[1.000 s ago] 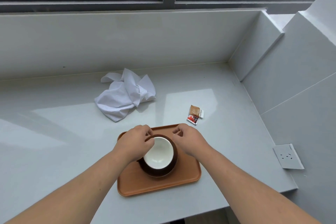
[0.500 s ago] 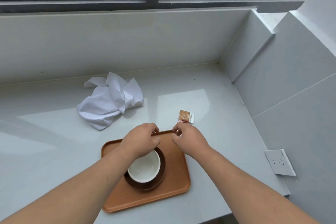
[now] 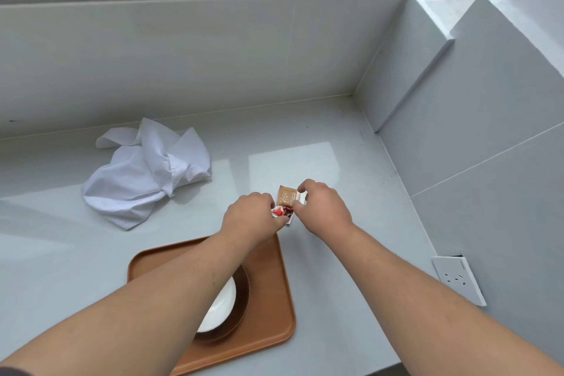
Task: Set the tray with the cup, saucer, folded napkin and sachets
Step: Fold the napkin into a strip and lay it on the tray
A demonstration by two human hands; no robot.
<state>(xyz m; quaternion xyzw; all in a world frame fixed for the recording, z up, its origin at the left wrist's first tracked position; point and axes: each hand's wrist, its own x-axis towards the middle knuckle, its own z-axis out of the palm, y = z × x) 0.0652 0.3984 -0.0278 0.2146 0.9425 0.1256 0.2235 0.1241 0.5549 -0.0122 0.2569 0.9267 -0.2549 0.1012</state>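
Note:
An orange-brown tray (image 3: 268,308) lies near the counter's front edge. On it a white cup (image 3: 221,308) sits in a dark brown saucer (image 3: 241,305), half hidden by my left forearm. Just beyond the tray's far right corner lie two sachets. My right hand (image 3: 323,207) pinches the tan sachet (image 3: 287,196) by its right end. My left hand (image 3: 250,217) curls over the red sachet (image 3: 281,210). A crumpled white napkin (image 3: 146,174) lies unfolded on the counter, far left of the hands.
The grey counter (image 3: 335,253) ends at a tiled back wall under a window and a tiled side wall on the right. A white wall socket (image 3: 456,279) sits low on the right wall. The counter's front edge runs just below the tray.
Both hands left the cup and moved forward past the tray's far edge to the sachets. The right hand took hold of the tan one, the left closed on the red one.

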